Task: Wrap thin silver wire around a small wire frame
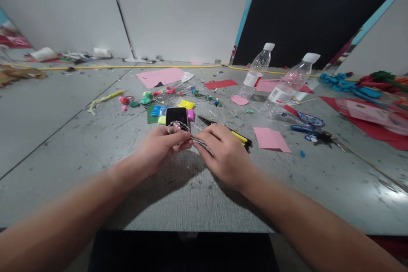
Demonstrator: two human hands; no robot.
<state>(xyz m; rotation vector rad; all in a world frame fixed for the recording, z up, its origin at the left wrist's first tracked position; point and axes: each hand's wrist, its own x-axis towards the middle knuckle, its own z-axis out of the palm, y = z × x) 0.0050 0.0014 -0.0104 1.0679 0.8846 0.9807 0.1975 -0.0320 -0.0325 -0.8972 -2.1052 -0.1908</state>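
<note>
Between my two hands, low over the grey table [178, 204], is a thin silvery wire piece [183, 124] with a loop at its left end. My left hand [162, 146] pinches it near the loop. Thumb and fingers of my right hand [223, 153] close on its right part; the fingertips of both hands nearly touch. Just beyond my left hand lies a black-screened phone [177, 114], partly covered by the loop. Yellow-and-black pliers [240, 137] rest behind my right hand. Small blue, yellow and pink packets [186, 104] surround the phone.
Two clear plastic bottles [257, 68] stand at the back right. Pink paper [272, 139] and red paper [220, 84] lie about. Colourful beaded wires [167, 91] are behind the phone; scissors [306, 119] and blue-handled pliers [302, 129] lie right.
</note>
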